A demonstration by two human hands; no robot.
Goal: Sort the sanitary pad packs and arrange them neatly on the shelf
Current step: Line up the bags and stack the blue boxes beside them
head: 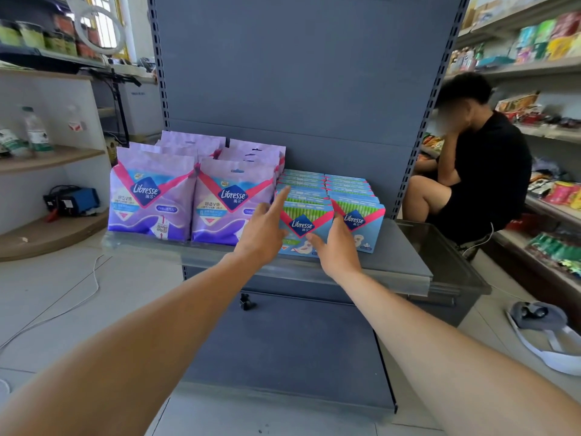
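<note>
On the grey shelf (396, 259) stand two rows of purple Libresse pad packs (151, 196), upright and facing me, on the left. To their right stand two rows of blue and green Libresse pad boxes (358, 218). My left hand (264, 228) reaches to the left side of the front blue box (301, 226) with straight fingers, the forefinger pointing up along its corner. My right hand (336, 247) lies with straight fingers against the same box's front and right side. Neither hand curls round anything.
A dark grey back panel (298, 73) rises behind the shelf. A person in black (478, 171) sits at the right beside stocked shelves (559, 196). A clear bin (446, 265) stands right of the shelf. A curved wooden shelf (47, 234) is at the left.
</note>
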